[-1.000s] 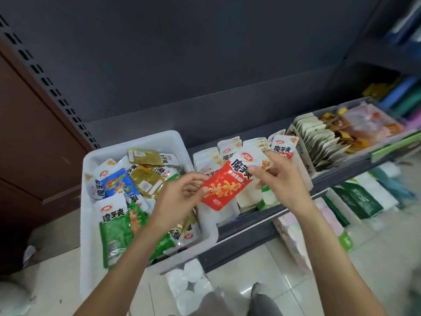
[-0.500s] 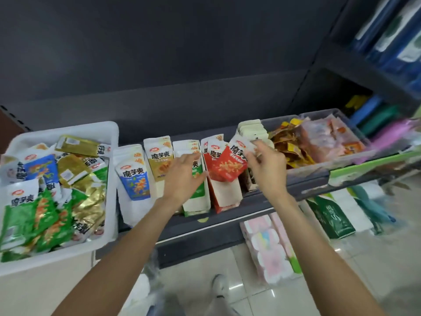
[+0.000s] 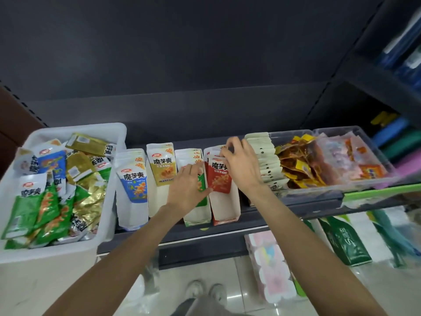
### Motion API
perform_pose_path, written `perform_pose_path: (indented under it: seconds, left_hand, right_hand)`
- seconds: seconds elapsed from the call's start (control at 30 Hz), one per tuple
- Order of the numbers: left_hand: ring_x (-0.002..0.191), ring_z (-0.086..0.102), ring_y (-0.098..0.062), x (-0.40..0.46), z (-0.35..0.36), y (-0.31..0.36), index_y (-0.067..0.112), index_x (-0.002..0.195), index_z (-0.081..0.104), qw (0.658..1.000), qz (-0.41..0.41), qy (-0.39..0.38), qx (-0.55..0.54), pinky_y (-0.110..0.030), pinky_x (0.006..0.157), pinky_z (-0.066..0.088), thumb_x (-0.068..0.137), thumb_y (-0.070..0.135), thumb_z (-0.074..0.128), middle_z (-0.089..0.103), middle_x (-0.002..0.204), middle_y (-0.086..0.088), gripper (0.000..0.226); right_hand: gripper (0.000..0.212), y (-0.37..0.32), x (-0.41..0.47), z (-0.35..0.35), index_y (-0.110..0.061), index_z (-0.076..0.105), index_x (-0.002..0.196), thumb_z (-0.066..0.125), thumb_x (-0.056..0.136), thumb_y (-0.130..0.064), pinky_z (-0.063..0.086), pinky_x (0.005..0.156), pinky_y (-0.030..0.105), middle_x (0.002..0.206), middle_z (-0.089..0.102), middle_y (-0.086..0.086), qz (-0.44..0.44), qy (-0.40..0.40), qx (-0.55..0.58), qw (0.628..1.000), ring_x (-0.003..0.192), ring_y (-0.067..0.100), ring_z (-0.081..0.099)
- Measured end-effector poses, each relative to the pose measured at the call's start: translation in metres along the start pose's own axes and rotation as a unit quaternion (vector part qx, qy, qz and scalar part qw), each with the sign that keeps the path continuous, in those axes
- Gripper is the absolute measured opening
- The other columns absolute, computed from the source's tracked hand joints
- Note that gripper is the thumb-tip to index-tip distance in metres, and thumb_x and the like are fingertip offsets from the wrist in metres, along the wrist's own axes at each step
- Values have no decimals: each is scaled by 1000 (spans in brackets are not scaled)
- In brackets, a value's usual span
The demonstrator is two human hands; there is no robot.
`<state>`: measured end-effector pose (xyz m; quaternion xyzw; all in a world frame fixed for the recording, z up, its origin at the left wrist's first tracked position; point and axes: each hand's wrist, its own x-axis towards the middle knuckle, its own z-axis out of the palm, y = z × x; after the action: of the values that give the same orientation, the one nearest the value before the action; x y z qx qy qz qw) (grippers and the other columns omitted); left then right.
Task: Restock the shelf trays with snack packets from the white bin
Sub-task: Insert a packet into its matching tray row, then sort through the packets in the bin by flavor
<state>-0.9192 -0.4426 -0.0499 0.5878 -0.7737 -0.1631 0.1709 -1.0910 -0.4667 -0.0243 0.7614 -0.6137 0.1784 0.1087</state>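
- Shelf (image 3: 227, 226) carries four upright paper trays side by side, with the white bin (image 3: 68, 245) at their left end.
- White bin holds a loose pile of snack packets (image 3: 47, 201) (green, gold, blue and white faces, lying at mixed angles).
- Trays from the left: blue-packet tray (image 3: 133, 215), gold-packet tray (image 3: 159, 201), green-packet tray (image 3: 197, 215), red-packet tray (image 3: 225, 208).
- Red packet (image 3: 217, 179) stands at the front of the red-packet tray, leaning back on the packets behind it.
- Right hand (image 3: 242, 165) is over the red-packet tray; its fingers are curled and pinch the top edge of the red packet.
- Left hand (image 3: 188, 188) lies over the green-packet tray, fingers straight and relaxed, holding nothing (the thumb tip touches the lower left edge of the red packet).
- To the right of the red-packet tray stands a row of cream packets (image 3: 265, 156), then a clear tub (image 3: 337, 188) with orange and pink packets.
- Below the shelf stand tissue packs (image 3: 273, 270) on the floor.
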Motion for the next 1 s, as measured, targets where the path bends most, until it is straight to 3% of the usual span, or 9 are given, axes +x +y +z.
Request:
perform_pose_path:
  seconds: [0.1,0.23,0.3,0.4,0.57,0.67,0.77,0.87,1.0]
  left_hand:
    - [117,45,-17,-2,-4,-1,22,136,40,1000,2,5,3,-32,95,41,81,47,66,52,124,0,66]
    - [109,55,-13,-12,-24,-7,23,121,59,998,-11,45,-42,-27,85,46,89,42,58,63,116,5,37]
    - [96,60,-6,-27,-42,-18,26,114,63,992,-18,87,-90,-29,76,53,90,37,57,66,104,12,27]
    - [84,60,1,-60,-69,-45,31,108,66,979,-17,135,-148,-22,69,51,89,38,52,65,92,20,25]
    - [80,59,-4,-106,-118,-134,21,103,69,978,1,194,-82,-21,67,48,88,33,49,67,90,10,28]
    - [81,61,-9,-113,-150,-199,20,103,69,983,-13,175,-48,-27,69,51,86,32,50,69,91,8,29]
    - [89,62,-21,-104,-175,-262,20,105,68,987,-55,153,-10,-33,78,50,83,38,46,70,95,5,36]
    - [105,58,-29,-86,-189,-311,16,114,65,991,-81,104,15,-38,88,47,82,35,55,67,108,-4,38]
    - [125,46,-26,-64,-193,-344,16,128,55,997,-70,28,16,-32,101,34,87,25,63,56,129,-6,43]
  right_hand:
    - [27,-3,3,-3,-9,67,94,78,70,-8,50,76,40,116,57,15,18,-23,20,999,97,32,56]
    - [38,-17,-13,-18,-12,60,114,72,78,-10,47,88,42,129,51,14,54,-11,82,995,112,31,50]
    - [30,-31,-24,-31,-13,60,113,66,84,-16,46,91,42,127,52,10,50,16,123,991,113,28,50]
    - [19,-64,-31,-44,-15,64,106,63,87,-17,43,94,39,123,55,7,9,15,166,986,112,24,51]
    - [12,-151,-10,-44,-18,65,99,61,89,-14,50,78,34,102,66,-4,-106,-103,260,954,91,17,60]
    - [15,-210,15,-34,-23,63,105,53,94,-22,49,68,30,101,67,-8,-142,-167,257,941,88,12,60]
    - [19,-265,45,-9,-21,64,109,52,94,-23,48,73,31,105,65,-6,-142,-191,268,933,93,13,59]
    - [23,-312,78,28,-19,63,114,53,94,-26,49,79,33,108,63,-2,-83,-211,263,938,97,17,59]
    - [40,-356,115,76,-15,55,126,52,94,-39,45,89,36,123,57,6,21,-250,183,951,115,25,53]
